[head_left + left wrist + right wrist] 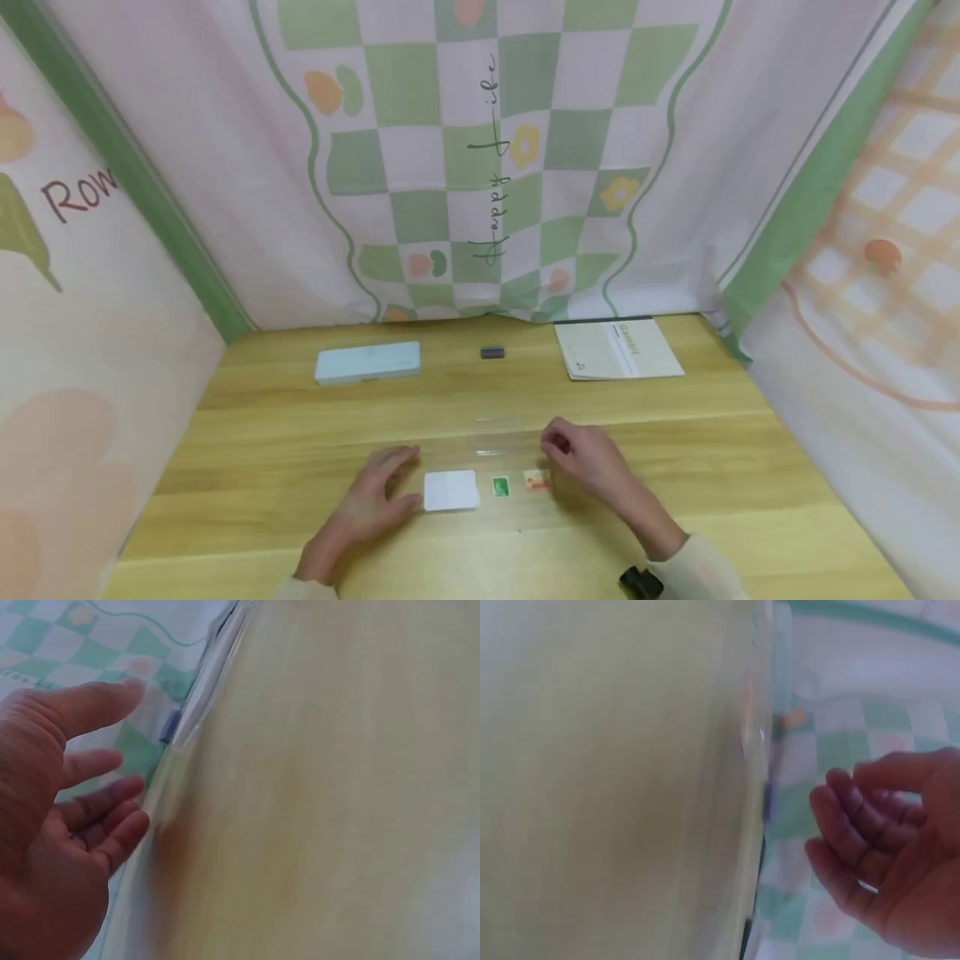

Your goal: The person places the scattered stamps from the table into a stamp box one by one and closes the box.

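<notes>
My left hand (pixel 372 493) rests near the left end of a stack of white cards (pixel 451 490), thumb and fingers spread apart. In the left wrist view the same hand (pixel 64 795) holds nothing. My right hand (pixel 592 462) hovers beside a small orange-and-cream sticker-like piece (pixel 536 480), its fingers loosely bent. The right wrist view shows nothing between the fingers of that hand (pixel 889 832). A small green stamp-like piece (pixel 500 487) lies between the white cards and the orange piece. Behind these lies a flat clear plastic case or sleeve (pixel 498 437); which one I cannot tell.
Along the back of the wooden table (pixel 262 433) lie a pale blue case (pixel 367 362), a small dark eraser-like block (pixel 492 352) and a notebook (pixel 618 350). Behind the table's far edge hangs a checked curtain (pixel 408 83).
</notes>
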The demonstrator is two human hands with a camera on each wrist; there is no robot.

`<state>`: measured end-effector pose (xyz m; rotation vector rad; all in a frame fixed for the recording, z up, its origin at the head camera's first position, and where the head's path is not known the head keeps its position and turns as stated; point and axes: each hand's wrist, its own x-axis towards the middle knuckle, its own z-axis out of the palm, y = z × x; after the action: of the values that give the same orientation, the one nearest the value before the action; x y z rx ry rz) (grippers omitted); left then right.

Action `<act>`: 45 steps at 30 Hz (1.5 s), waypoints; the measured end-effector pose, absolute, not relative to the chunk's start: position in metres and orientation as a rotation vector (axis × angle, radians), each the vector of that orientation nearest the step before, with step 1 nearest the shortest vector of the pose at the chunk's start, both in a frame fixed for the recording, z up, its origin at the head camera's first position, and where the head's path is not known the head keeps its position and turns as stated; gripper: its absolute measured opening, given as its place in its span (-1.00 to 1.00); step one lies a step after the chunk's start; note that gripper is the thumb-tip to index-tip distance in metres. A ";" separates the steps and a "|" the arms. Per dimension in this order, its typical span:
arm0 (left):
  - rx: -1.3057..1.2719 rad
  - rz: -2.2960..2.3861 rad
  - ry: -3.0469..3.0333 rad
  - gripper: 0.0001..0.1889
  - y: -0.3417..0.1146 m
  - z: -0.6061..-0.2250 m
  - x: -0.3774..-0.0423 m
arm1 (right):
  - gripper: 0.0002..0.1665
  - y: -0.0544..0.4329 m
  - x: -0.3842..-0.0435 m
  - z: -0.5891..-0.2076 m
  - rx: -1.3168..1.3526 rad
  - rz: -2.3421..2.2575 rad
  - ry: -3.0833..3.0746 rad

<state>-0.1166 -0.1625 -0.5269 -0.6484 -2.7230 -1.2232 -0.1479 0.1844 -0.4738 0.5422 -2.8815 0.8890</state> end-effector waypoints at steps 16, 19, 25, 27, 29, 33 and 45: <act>-0.772 -1.126 -2.822 -0.28 -0.154 -0.531 -0.113 | -0.42 0.151 -0.120 -0.479 1.111 0.191 -2.950; -0.804 -1.093 -2.813 -0.29 -0.153 -0.531 -0.113 | -0.44 0.151 -0.117 -0.479 1.118 0.164 -2.975; -0.821 -1.108 -2.828 -0.31 -0.151 -0.530 -0.112 | -0.47 0.151 -0.114 -0.482 1.127 0.137 -3.000; -0.817 -1.122 -2.839 -0.32 -0.151 -0.530 -0.112 | -0.48 0.150 -0.115 -0.484 1.136 0.117 -2.987; -0.813 -1.130 -2.846 -0.34 -0.151 -0.531 -0.112 | -0.49 0.149 -0.115 -0.485 1.146 0.100 -2.972; -0.808 -1.124 -2.847 -0.36 -0.150 -0.533 -0.112 | -0.52 0.147 -0.116 -0.487 1.130 0.178 -2.963; -0.763 -1.161 -2.834 -0.39 -0.147 -0.535 -0.113 | -0.95 0.142 -0.128 -0.483 0.952 0.590 -2.609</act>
<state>-0.1131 -0.1470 -0.5352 -0.7634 -2.8337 -1.1612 -0.1283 0.1416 -0.4829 0.9517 -2.6088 0.5897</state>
